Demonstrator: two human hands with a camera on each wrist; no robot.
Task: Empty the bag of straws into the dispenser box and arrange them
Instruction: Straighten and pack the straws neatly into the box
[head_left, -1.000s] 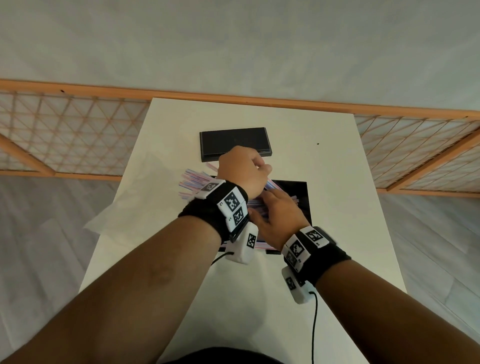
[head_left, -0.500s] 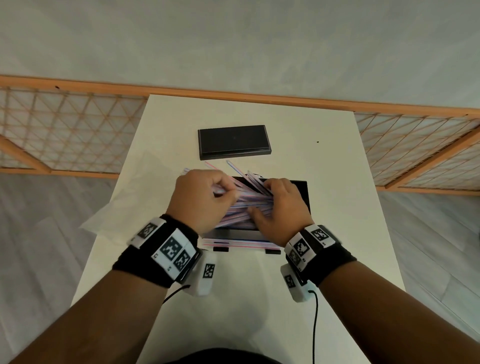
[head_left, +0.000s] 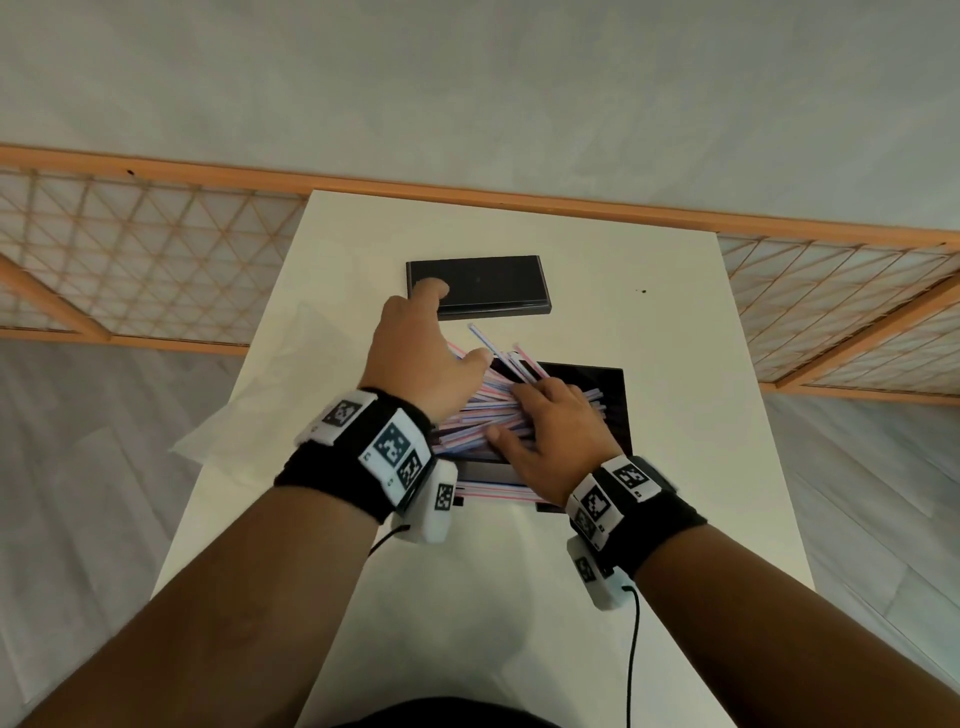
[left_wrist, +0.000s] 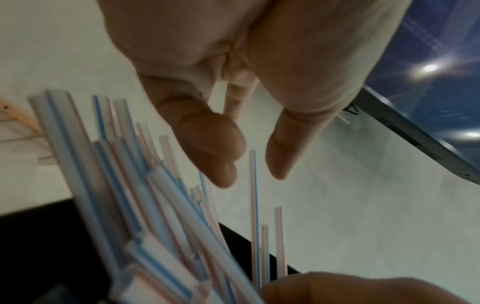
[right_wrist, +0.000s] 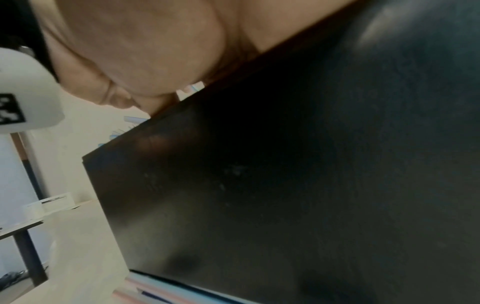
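At the left edge of the table (head_left: 332, 291) in the head view, a crumpled clear bag (head_left: 244, 415) lies flat, partly hanging off the side. Just right of it, the left hand (head_left: 421, 364) reaches up the frame with fingers loosely spread and holding nothing, its fingertips over the near corner of the black lid (head_left: 488, 286) in the upper middle. The left wrist view shows those fingers (left_wrist: 207, 144) relaxed above loose straw ends. In the centre, the striped straws (head_left: 483, 415) lie in a messy fan across the black box (head_left: 618, 410), several poking out past its far left corner. To the right, the right hand (head_left: 556, 436) lies flat on the heap, fingers extended and pressing the straws down into the box. A few straws lie in the tray at the box's near side.
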